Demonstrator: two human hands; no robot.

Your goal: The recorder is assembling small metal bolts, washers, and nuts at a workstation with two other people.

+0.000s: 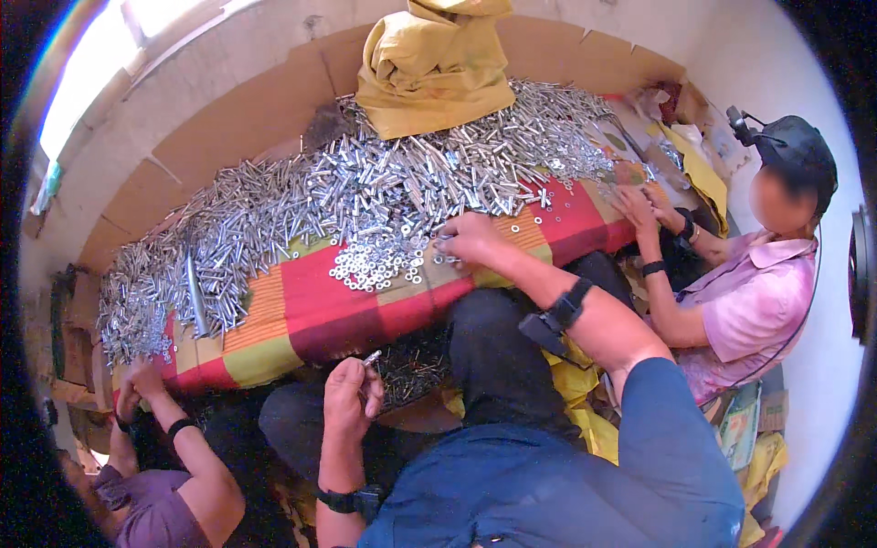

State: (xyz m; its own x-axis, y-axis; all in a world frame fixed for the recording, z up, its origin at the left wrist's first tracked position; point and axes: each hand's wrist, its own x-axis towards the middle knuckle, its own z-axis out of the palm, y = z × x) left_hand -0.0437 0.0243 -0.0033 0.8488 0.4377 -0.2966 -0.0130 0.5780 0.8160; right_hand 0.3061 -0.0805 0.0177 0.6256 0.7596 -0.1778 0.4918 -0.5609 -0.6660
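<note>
My left hand (349, 400) is raised in front of the table's near edge, thumb and fingers closed round a small silver anchor bolt (373, 358) whose end sticks up. Out over the cloth, my right hand (473, 240) reaches to the near side of the heap, its fingers bent together at the edge of the washers. What lies between those fingertips is too small to make out. Flat silver washers (370, 265) lie in a loose patch left of my right hand. Behind them spreads a big heap of metal anchor bolts (384, 178).
A checked cloth (315, 292) covers the low table. On the heap's far side sits a yellow sack (434, 68); cardboard (228, 114) lines the back. Co-workers sit at both sides, one in a pink shirt (754, 283), one in a purple shirt (164, 507), their hands at the table.
</note>
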